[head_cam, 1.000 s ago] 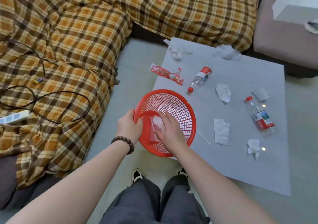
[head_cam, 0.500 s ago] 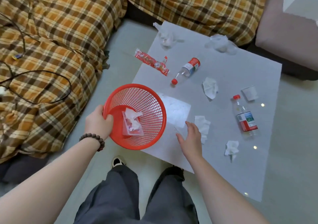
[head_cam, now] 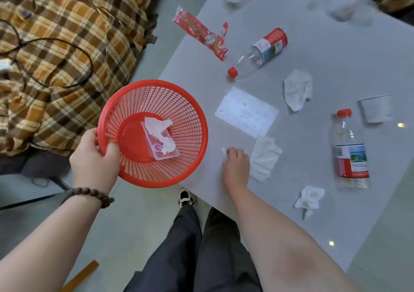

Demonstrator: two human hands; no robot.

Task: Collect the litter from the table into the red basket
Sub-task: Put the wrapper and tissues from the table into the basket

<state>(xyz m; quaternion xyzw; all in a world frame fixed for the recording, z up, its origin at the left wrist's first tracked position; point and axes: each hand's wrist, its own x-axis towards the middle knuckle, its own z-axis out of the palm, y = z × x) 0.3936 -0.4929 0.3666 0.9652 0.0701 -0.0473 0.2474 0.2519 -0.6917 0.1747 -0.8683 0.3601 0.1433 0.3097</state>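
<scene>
Now my right hand (head_cam: 236, 165) has left the red basket (head_cam: 190, 157) and pinches a small white scrap (head_cam: 223, 151); my left hand (head_cam: 95, 157) grips the rim, so collecting continues.

Soft even light, small glare spots on the table (head_cam: 336, 52), wide-angle edge blur.

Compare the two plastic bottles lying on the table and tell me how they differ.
The far bottle lies slanted, its cap pointing toward the red basket; the near bottle lies with its cap pointing away from the person. The far bottle's red label wraps the bottom end; the near bottle's label sits around its middle. The far bottle lies beside a red wrapper; the near one beside a paper cup. Both are clear, red-capped and on their sides.
</scene>
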